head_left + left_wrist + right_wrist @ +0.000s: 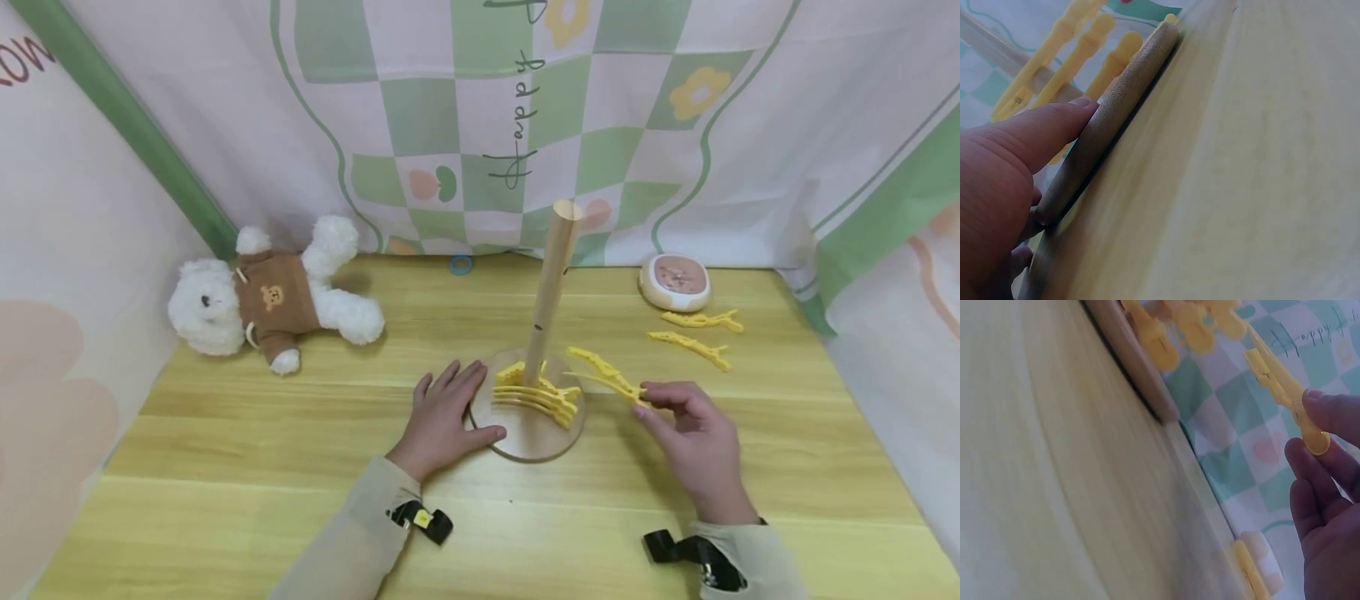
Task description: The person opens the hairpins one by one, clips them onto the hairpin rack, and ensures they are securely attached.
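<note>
My left hand [446,423] rests on the near-left rim of a round wooden base [528,443], fingers and thumb spread; in the left wrist view the thumb [1054,128] touches its edge. A wooden post [553,287] with small holes rises from the base. Several yellow hair clips [551,404] are around the foot of the post; how they are attached is unclear. Right of the base, my right hand [701,446] pinches the tail end of another yellow alligator hair clip [1275,381] between thumb and fingers. That clip's two prongs are spread apart and point toward the post.
Two more yellow clips [693,346] lie at the right, in front of a round white-and-pink device [678,283]. A white plush toy in a brown shirt [277,296] lies at the back left. A small blue ring [461,265] sits by the curtain [491,108].
</note>
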